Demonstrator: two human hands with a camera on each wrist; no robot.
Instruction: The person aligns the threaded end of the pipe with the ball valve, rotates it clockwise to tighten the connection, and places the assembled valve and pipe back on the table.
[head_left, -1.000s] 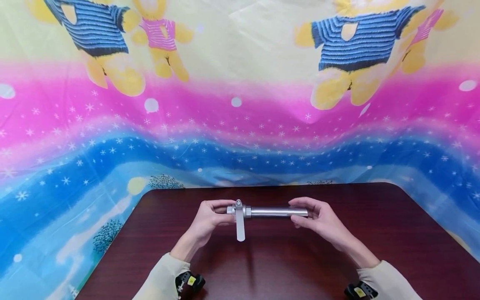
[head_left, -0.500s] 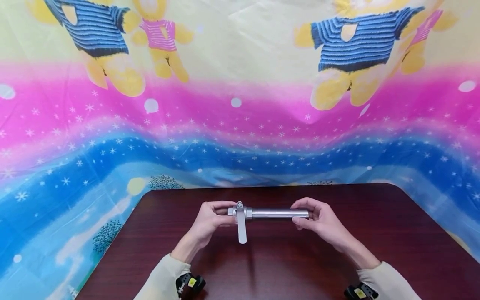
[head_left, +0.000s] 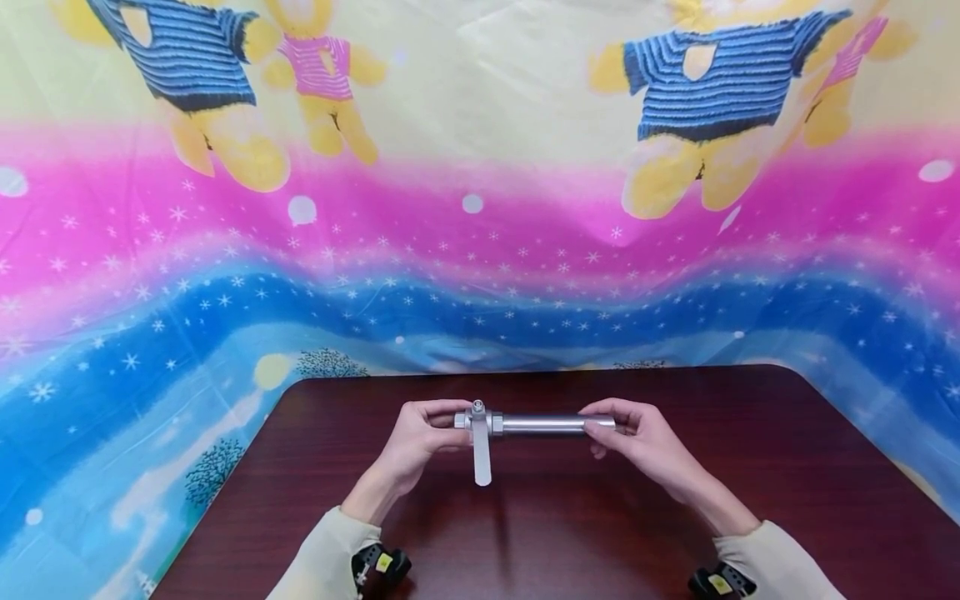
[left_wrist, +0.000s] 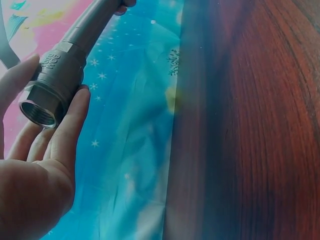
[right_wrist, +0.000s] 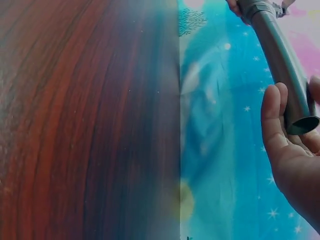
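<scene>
A silver ball valve point(head_left: 496, 423) with a flat lever handle point(head_left: 482, 458) is joined to a straight metal pipe point(head_left: 540, 425), held level above the table in the head view. My left hand point(head_left: 412, 442) grips the valve body at its left end, thumb in front and fingers behind. The lever hangs toward me. In the left wrist view, the valve's threaded open end point(left_wrist: 39, 114) faces the camera. At the other end, my right hand point(head_left: 637, 433) pinches the pipe between thumb and fingers. The right wrist view shows the pipe's open plain end point(right_wrist: 305, 124) near the right palm.
Beneath both hands is a dark red-brown wooden table point(head_left: 585, 533) with rounded far corners. A printed cloth point(head_left: 480, 250) with bears and snowflakes hangs behind it and along its sides. Black wrist cameras point(head_left: 382, 565) sit at both sleeves.
My right thumb has shifted up from the pipe's lower edge onto its front. The valve and pipe dipped slightly, then rose back. My left hand keeps its hold.
</scene>
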